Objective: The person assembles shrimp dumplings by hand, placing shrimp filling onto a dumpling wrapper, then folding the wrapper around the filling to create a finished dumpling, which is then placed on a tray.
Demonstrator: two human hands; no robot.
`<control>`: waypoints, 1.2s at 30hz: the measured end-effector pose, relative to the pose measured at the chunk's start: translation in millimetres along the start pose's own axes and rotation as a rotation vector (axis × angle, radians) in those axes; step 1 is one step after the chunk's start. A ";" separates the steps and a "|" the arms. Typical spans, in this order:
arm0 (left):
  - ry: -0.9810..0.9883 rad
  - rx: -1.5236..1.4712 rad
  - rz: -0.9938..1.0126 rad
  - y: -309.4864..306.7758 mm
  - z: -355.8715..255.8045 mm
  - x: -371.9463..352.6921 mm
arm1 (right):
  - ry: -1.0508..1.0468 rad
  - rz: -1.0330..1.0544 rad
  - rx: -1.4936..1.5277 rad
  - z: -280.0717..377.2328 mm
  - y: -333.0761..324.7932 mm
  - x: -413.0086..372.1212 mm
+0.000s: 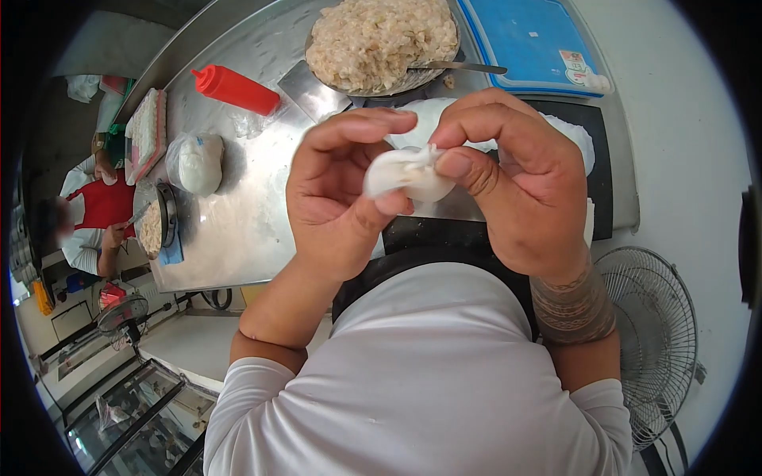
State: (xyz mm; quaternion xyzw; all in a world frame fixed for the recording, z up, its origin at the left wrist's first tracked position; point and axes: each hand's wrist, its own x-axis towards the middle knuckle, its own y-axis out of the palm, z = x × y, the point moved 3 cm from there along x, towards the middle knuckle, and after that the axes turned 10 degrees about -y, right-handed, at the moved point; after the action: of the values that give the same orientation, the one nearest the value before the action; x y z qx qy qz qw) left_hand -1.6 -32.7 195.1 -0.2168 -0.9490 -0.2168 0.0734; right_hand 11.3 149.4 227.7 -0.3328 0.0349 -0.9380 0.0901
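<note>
Above the near edge of the metal table, a small white dumpling [390, 173] is held between my two hands. My left hand [337, 186] cradles it from the left, its thumb pressed on the near side and its fingers curved around the far side. With thumb and forefinger, my right hand [528, 178] pinches the dumpling's gathered edge. Some pale filling seems to show at the fold. Behind my hands lies a white floury or cloth-like layer [578, 141] on a black board [602, 178], partly hidden by my fingers.
A bowl heaped with filling [373, 44] stands beyond my hands, with a metal spatula [468, 67] in it. Right of it lies a blue-lidded container [516, 40]. Leftward are a red squeeze bottle [238, 89] and a plastic-wrapped white lump [197, 164]. Another person [103, 198] works far left.
</note>
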 end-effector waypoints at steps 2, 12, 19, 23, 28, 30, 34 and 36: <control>0.056 -0.062 -0.064 1.1 -1.1 -2.7 | -0.009 0.015 -0.071 4.9 1.4 -0.7; -0.026 0.161 -0.001 -6.4 -2.7 -12.3 | -0.087 0.063 -0.124 13.3 6.1 1.3; 0.090 0.040 -0.071 -3.5 2.6 -15.4 | -0.130 0.002 -0.166 12.2 6.8 -2.2; -0.085 0.097 -0.115 -1.2 -4.7 -18.2 | -0.036 -0.028 -0.066 15.6 9.5 -3.2; 0.118 0.211 0.035 -3.5 -5.0 -4.0 | 0.038 0.005 -0.026 9.7 3.2 -3.7; 0.134 0.171 -0.023 -0.2 -1.9 -4.0 | 0.022 0.023 -0.016 7.6 1.6 -3.8; 0.136 0.100 -0.068 2.3 2.5 -5.6 | -0.002 0.060 -0.101 10.6 -1.4 -0.6; 0.038 0.092 -0.065 -1.2 -1.2 -9.7 | -0.045 0.099 -0.171 11.9 -2.9 0.9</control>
State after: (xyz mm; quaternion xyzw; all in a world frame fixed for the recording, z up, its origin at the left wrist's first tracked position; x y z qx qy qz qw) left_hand 6.6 -37.9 193.5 -0.1781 -0.9629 -0.1794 0.0942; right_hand 17.8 152.0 237.9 -0.3583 0.1294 -0.9182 0.1085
